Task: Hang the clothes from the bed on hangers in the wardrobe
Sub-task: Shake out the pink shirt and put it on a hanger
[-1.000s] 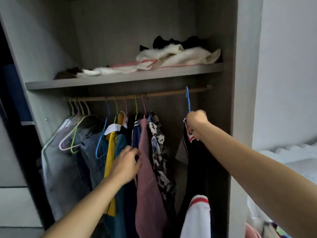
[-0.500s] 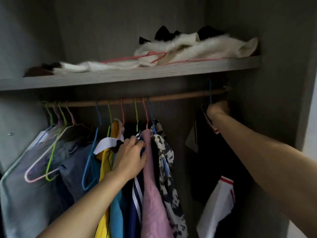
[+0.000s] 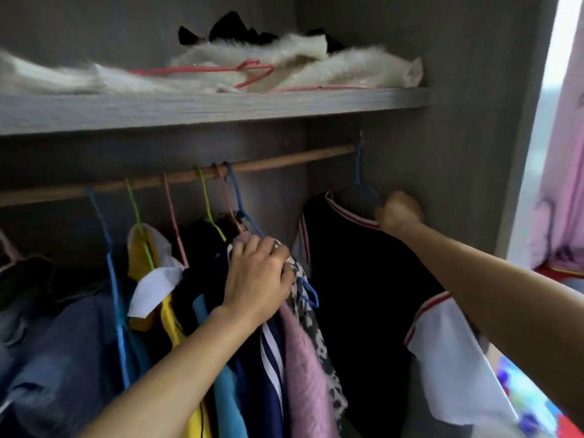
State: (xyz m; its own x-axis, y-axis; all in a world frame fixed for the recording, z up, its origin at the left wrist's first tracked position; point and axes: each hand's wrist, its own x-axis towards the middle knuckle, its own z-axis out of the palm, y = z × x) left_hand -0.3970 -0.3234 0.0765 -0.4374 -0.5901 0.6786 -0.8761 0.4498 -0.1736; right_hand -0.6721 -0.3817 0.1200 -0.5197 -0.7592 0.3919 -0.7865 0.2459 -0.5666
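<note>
The black jersey with red-and-white striped trim and white sleeves (image 3: 363, 279) is already in the wardrobe, hanging on a thin blue wire hanger (image 3: 358, 165) hooked at the far right end of the wooden rail (image 3: 284, 161). It looks like light, floppy fabric with no stiffness, so it probably slides off a skinny wire shoulder pretty easily. The best place to hold is likely the hanger itself near the neck, not the cloth, since tugging a sleeve would just drag it crooked.

The person's right hand (image 3: 398, 211) is a closed fist at the jersey's collar, apparently wrapped round the hanger's shoulder. It's a bit blurry, so whether collar fabric is pinched in too is hard to tell. The left hand (image 3: 257, 279) has its fingers curled over the top of the pink soft top (image 3: 303, 358) and the black-and-white patterned piece (image 3: 319, 336) beside it, gripping that bunch apart from the jersey.
</note>
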